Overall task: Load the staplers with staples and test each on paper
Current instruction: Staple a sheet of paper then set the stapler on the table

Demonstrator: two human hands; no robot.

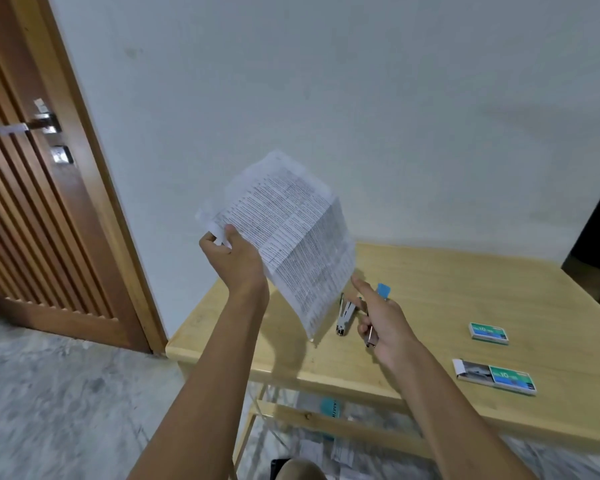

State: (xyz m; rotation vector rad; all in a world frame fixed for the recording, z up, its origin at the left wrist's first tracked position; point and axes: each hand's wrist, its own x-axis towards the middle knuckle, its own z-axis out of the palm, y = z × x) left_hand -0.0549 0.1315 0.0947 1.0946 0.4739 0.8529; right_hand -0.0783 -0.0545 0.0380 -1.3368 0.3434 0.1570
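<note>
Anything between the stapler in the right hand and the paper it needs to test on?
Nothing visible. The right hand holds the blue stapler beside the lower edge of the paper, held up by the left hand. The silver stapler lies on the table below them.

Your left forearm (pixel 215 358) and right forearm (pixel 465 410) are bare along the whole length in view, from the lower frame edge up to the wrist. Both are lean and even in outline. Your left hand (pixel 238 258) and right hand (pixel 385 323) are likewise bare, uncovered to the fingertips. At the bottom edge, between the two arms, a rounded bare shape shows, probably your knee (pixel 300 470); it is blurred and cut off by the frame.
</note>
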